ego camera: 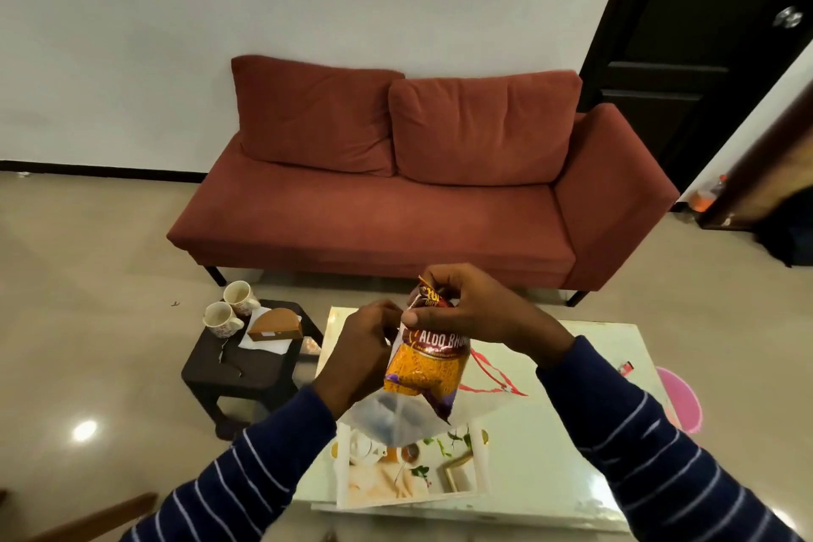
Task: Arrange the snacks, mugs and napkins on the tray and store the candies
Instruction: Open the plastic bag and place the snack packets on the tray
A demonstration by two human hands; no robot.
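Observation:
I hold an orange and maroon snack packet (424, 365) upright over the table. My right hand (475, 308) pinches its top edge, and my left hand (365, 348) grips the same top from the left. Under the packet sits a translucent white bowl (396, 416) on a printed tray (413, 471). Two white mugs (231, 308) stand on a dark stool (246, 365) to the left, next to a brown napkin holder (277, 326) resting on white napkins (266, 345). No candies are clearly visible.
The tray lies on a pale glass-topped table (550, 444). A red-printed plastic bag (497, 378) lies on the table behind the packet. A red sofa (409, 198) stands beyond, a pink bin (679, 400) sits at the right, and a dark door (704, 35) is at far right.

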